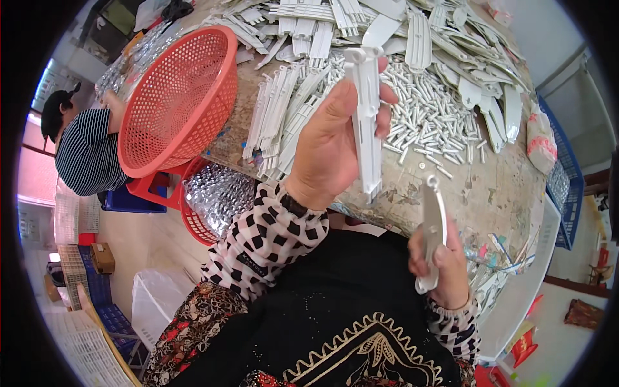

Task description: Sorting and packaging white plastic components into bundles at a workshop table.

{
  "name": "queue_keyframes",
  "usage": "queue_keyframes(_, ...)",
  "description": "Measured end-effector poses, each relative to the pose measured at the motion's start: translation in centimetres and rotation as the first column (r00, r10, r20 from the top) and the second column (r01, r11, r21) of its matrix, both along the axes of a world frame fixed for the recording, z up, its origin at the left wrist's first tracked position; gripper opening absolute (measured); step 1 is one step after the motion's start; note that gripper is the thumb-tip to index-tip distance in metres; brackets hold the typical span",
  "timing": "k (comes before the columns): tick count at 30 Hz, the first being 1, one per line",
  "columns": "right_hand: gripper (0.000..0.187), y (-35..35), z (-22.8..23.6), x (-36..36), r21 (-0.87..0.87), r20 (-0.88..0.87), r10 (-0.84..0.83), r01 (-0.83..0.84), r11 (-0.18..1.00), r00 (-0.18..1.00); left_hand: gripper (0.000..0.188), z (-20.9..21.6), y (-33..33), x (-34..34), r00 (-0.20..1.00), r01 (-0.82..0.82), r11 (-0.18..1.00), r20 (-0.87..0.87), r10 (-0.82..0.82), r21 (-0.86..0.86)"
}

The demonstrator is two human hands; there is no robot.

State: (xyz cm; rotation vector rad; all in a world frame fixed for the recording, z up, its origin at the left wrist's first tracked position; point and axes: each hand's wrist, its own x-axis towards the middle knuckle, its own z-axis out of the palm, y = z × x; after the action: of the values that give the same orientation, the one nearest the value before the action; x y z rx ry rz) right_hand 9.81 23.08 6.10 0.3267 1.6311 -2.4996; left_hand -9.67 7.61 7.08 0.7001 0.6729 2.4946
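Note:
My left hand [329, 142] is closed around a long white plastic part [367, 122] with a ribbed channel, held upright above the table. Lower and to the right, my right hand [446, 264] grips a smooth, curved light-grey plate [433, 226] with a small hole at its upper end. The two pieces are apart. Behind my left hand lies a stack of similar long white channel parts [274, 109]. To its right spreads a heap of small white pins [429, 109]. Curved white plates [419, 42] are piled farther back.
A tilted red perforated basket [225, 84] stands left of the table [477, 193]. Below it, another red basket holds shiny silver pieces [222, 193]. A person in a striped shirt [90, 151] is at the far left. A blue crate [561, 174] stands beyond the table's right edge.

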Motion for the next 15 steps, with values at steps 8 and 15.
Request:
queue_keyframes(8, 0.074, -1.8, 0.9, -3.6, 0.655, -0.454, 0.092, 0.262, 0.709, 0.886, 0.063, -0.5, 1.0, 5.1, 0.991, 0.127, 0.974, 0.057, -0.118, -0.187)
queue_keyframes(15, 0.069, -2.4, 0.1, -3.6, 0.667, -0.539, 0.093, 0.356, 0.655, 0.837, 0.067, -1.0, 0.0, 5.4, 0.993, 0.113, 0.947, 0.054, -0.101, -0.302)
